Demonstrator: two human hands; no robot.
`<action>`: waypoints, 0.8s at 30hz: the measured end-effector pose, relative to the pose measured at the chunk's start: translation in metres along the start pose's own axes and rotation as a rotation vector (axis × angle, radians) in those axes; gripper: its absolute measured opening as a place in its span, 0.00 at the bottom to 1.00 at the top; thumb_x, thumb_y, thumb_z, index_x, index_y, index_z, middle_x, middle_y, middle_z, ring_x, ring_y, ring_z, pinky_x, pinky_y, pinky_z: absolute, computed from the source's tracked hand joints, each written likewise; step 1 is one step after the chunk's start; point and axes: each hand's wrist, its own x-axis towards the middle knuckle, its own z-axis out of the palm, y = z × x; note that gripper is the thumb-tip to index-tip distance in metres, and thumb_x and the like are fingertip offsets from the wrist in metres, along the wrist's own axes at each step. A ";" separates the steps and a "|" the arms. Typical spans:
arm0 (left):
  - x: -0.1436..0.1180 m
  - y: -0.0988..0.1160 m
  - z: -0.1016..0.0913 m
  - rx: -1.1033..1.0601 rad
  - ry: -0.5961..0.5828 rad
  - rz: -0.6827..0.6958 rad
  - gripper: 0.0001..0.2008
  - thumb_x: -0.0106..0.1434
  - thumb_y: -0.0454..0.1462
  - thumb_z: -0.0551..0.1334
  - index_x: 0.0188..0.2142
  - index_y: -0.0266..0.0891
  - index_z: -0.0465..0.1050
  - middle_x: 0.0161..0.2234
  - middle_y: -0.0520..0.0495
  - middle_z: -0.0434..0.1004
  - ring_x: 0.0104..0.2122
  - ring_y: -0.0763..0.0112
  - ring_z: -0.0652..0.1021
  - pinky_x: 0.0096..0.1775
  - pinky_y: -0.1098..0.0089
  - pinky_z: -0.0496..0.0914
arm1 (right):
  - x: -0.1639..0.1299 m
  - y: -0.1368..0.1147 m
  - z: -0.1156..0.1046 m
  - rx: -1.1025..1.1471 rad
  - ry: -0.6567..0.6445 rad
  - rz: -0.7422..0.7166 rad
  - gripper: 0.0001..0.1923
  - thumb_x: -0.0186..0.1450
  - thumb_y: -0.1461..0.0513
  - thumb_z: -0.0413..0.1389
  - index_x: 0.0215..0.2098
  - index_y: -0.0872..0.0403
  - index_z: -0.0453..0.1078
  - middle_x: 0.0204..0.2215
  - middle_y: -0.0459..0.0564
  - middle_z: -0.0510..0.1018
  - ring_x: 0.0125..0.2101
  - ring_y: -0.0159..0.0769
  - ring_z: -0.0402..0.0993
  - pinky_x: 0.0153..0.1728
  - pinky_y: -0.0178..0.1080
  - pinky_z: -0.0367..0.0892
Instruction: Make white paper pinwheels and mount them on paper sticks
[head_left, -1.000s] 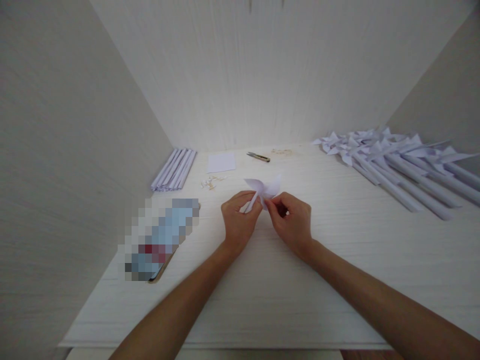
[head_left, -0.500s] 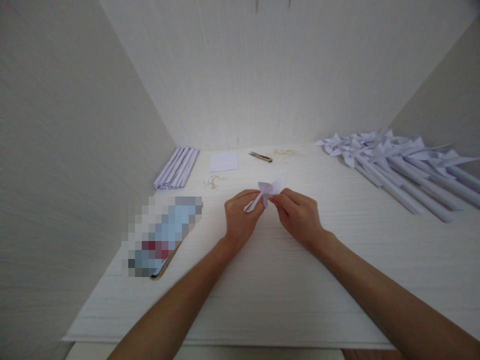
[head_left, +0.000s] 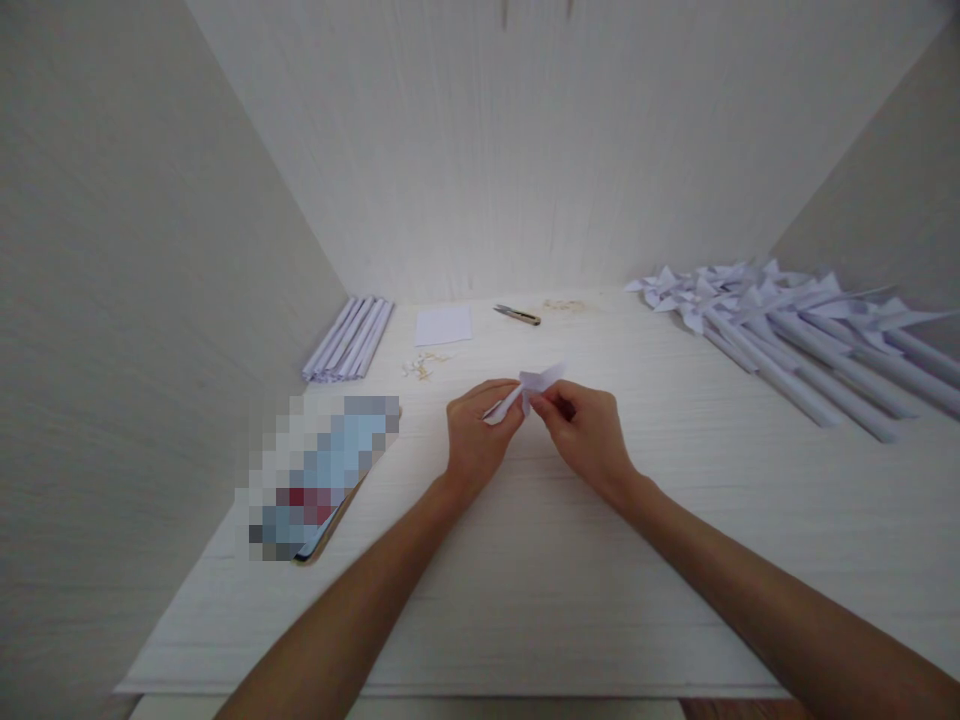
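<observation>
Both my hands meet over the middle of the white table (head_left: 525, 600). My left hand (head_left: 477, 437) pinches the rolled paper stick of a small white paper pinwheel (head_left: 534, 382). My right hand (head_left: 585, 432) pinches the folded pinwheel head from the right, fingers closed on the paper. The pinwheel head lies low and flat between the fingertips, partly hidden by them.
A pile of finished paper pinwheels (head_left: 787, 320) lies at the back right. Rolled paper sticks (head_left: 349, 338) lie at the back left, beside a white paper square (head_left: 443, 325), small pins (head_left: 421, 366) and snips (head_left: 516, 314). A blurred flat object (head_left: 319, 475) lies left. Walls enclose three sides.
The pinwheel head has folded down flatter between my fingers. My right hand has shifted slightly left, closer to my left hand.
</observation>
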 end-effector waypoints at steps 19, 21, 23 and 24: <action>0.001 -0.001 0.001 -0.020 -0.071 -0.016 0.08 0.50 0.29 0.58 0.28 0.38 0.74 0.30 0.49 0.78 0.30 0.72 0.76 0.36 0.71 0.70 | 0.009 0.002 -0.005 0.153 -0.115 0.204 0.15 0.56 0.61 0.52 0.13 0.56 0.62 0.08 0.42 0.63 0.11 0.25 0.57 0.15 0.31 0.51; 0.001 -0.002 0.002 -0.030 -0.075 -0.028 0.08 0.50 0.29 0.58 0.28 0.38 0.74 0.30 0.49 0.78 0.30 0.72 0.76 0.36 0.71 0.70 | 0.007 0.003 -0.006 0.018 -0.043 0.067 0.13 0.55 0.63 0.53 0.14 0.57 0.62 0.11 0.44 0.66 0.13 0.26 0.59 0.17 0.31 0.51; 0.001 -0.003 0.002 -0.042 -0.074 -0.040 0.08 0.50 0.29 0.58 0.28 0.38 0.74 0.30 0.49 0.78 0.30 0.72 0.76 0.36 0.71 0.70 | 0.004 0.004 -0.007 -0.139 0.020 -0.122 0.11 0.55 0.64 0.52 0.16 0.57 0.63 0.15 0.46 0.69 0.16 0.27 0.61 0.18 0.32 0.51; 0.001 -0.003 0.002 -0.048 -0.072 -0.047 0.08 0.50 0.29 0.58 0.28 0.38 0.74 0.30 0.49 0.78 0.30 0.72 0.76 0.36 0.71 0.70 | 0.003 0.005 -0.007 -0.192 0.030 -0.197 0.11 0.56 0.65 0.51 0.17 0.57 0.64 0.16 0.47 0.70 0.17 0.27 0.61 0.19 0.32 0.51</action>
